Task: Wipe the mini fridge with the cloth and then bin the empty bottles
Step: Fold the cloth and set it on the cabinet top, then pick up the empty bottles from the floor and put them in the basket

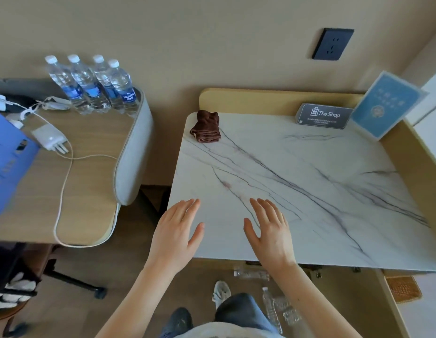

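Step in hand: fetch the cloth, nothing is wiped yet by the look of it. Left hand [176, 230] and right hand [270, 230] are both over the near edge of the marble bench [309, 191], palms down. The fingers are straight and a little spread and hold nothing. Can't tell if the palms touch the top or hang just above it.

The cloth [207, 128] is brown and bunched up, at the far left corner of the marble bench, well apart from both hands. The mini fridge itself is not in view; probably it sits under this top. The empty bottles [270, 306] lie on the floor by the person's feet, one more [252, 274] just under the bench's front edge.

To do it well:
- Reach with the left hand, it's on the cloth's side.
- Pinch the whole bundle so no loose fold drags.
- Shake it flat before wiping, since a wad wipes poorly.
- Keep clear of the sign [324, 115] at the back; it looks easy to knock over.
- Leave the full bottles [90, 86] on the wooden bench [90, 179] alone; only the floor ones go in the bin.
- Watch the feet, as the bottles can roll underfoot.
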`<state>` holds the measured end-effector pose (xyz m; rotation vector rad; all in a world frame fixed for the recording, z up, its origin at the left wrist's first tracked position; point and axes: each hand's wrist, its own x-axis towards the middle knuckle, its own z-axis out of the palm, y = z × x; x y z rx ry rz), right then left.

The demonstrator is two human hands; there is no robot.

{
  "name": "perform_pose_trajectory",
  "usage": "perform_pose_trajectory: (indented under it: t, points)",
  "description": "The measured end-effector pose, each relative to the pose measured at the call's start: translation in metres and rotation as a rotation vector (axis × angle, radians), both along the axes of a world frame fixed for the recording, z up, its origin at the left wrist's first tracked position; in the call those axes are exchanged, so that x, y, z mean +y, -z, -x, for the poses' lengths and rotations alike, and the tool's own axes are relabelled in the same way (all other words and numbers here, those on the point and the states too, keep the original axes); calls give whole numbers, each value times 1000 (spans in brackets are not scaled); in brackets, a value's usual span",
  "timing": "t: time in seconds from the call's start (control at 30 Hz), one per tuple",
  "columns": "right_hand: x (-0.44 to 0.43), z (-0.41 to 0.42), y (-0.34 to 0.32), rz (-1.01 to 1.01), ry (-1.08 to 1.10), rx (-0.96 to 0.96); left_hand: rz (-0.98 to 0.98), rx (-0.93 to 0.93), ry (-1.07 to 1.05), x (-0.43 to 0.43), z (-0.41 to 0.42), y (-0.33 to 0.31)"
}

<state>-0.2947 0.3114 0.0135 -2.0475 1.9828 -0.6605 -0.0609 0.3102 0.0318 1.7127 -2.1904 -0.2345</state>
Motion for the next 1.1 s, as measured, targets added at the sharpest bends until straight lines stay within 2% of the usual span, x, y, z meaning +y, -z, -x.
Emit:
perform_pose_trajectory:
  t: [0.3, 0.5, 0.63, 0.93, 1.1]
  points:
    - [146, -21, 5, 66, 150, 0, 22, 45, 161, 109, -35, -2]
    - [275, -63, 25, 1, 210, -8, -42, 61, 164, 217, -73, 16]
    - [323, -68, 18, 12, 248, 22, -61, 89, 183, 261, -82, 11]
    - [389, -29, 1, 77, 423, 2, -33, 111, 310, 295, -44, -4]
    - [434, 9, 14, 30, 481, -13, -50, 74, 363, 317, -6, -1]
